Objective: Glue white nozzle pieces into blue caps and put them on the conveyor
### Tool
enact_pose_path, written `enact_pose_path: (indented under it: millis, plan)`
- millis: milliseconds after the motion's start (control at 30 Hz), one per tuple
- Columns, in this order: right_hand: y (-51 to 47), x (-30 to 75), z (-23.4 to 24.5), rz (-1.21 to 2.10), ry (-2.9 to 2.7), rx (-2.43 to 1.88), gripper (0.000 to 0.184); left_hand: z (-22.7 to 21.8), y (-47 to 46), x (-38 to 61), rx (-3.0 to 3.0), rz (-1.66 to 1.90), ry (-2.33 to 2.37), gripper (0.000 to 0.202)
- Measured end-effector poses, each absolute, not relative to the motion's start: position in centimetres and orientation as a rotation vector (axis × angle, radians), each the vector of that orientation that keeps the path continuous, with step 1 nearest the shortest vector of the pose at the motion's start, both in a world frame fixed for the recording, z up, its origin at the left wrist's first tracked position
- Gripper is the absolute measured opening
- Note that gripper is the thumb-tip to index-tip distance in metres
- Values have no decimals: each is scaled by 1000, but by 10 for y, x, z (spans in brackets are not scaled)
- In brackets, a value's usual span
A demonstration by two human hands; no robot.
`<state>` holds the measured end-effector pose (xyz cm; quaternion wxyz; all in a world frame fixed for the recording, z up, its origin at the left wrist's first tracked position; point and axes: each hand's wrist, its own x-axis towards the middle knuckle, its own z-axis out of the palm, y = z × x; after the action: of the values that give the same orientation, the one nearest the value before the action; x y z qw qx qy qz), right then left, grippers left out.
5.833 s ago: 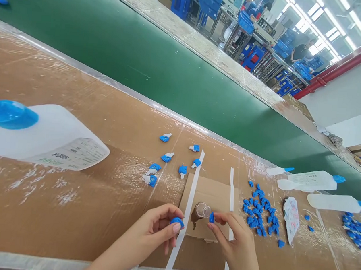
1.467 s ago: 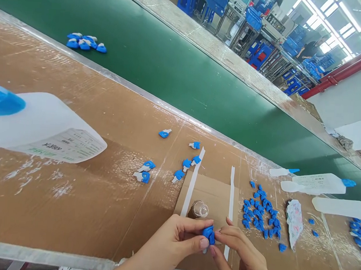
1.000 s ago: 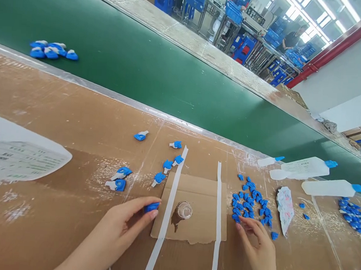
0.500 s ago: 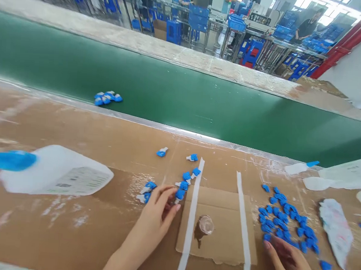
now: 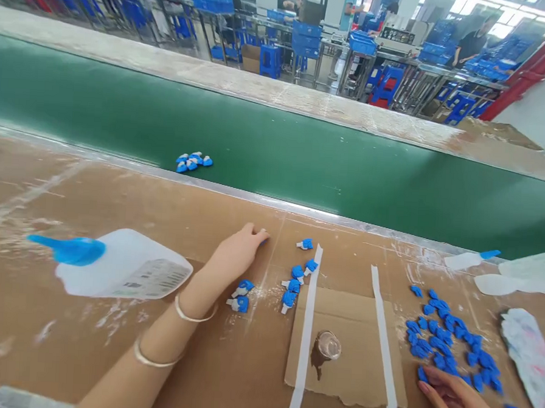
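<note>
My left hand (image 5: 241, 249), with thin bangles on the wrist, reaches across the brown table top. Its curled fingertips press on a small blue piece (image 5: 262, 242), which is mostly hidden. Nearby lie several blue-and-white plastic parts (image 5: 292, 285) in a loose row. My right hand (image 5: 454, 401) rests open at the lower right, beside a heap of small blue plastic pieces (image 5: 448, 347) and holding nothing. Between the hands stands a small glass jar (image 5: 327, 346) on a cardboard sheet (image 5: 350, 378), with a brown stain beside it.
A green conveyor belt (image 5: 276, 131) runs behind the table, carrying a small cluster of blue-and-white parts (image 5: 192, 162). A white plastic bottle with a blue nozzle (image 5: 123, 264) lies at the left. A crumpled printed cloth (image 5: 529, 357) lies at the right. Workers and blue crates stand far behind.
My left hand has moved from near the row of parts to its far end. My right hand has moved right and nearer me. The view has turned, shifting the table objects rightward.
</note>
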<state>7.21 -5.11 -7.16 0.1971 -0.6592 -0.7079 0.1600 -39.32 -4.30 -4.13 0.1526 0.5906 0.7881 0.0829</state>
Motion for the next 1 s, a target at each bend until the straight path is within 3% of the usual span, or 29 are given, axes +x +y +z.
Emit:
enact_pose_path:
  millis: [100,233,333,433,633,800,1000]
  plan:
    - [-51,59,-49,639,-2004,-1829,57,-34,-52,-396,1646,174,2267,20]
    - [-67,27,-29,632,-2122,-1653,41,-27,-66,-396,1634,224,2297,13]
    - [-85,-14,-18,632,-2230,-1470,29,-21,-86,-380,1472,551,2158,19]
    - [-94,-55,-12,631,-2321,-1368,28,-13,-113,-354,1086,847,1719,36]
    - [-82,-90,-13,633,-2523,-1354,36,-14,-151,-319,889,864,1310,34]
    - [-75,-94,-6,707,-2509,-1374,42,-23,-168,-316,686,878,1135,59]
    - [-93,-89,4,1046,-2000,-1470,31,-41,-170,-286,597,1101,881,51]
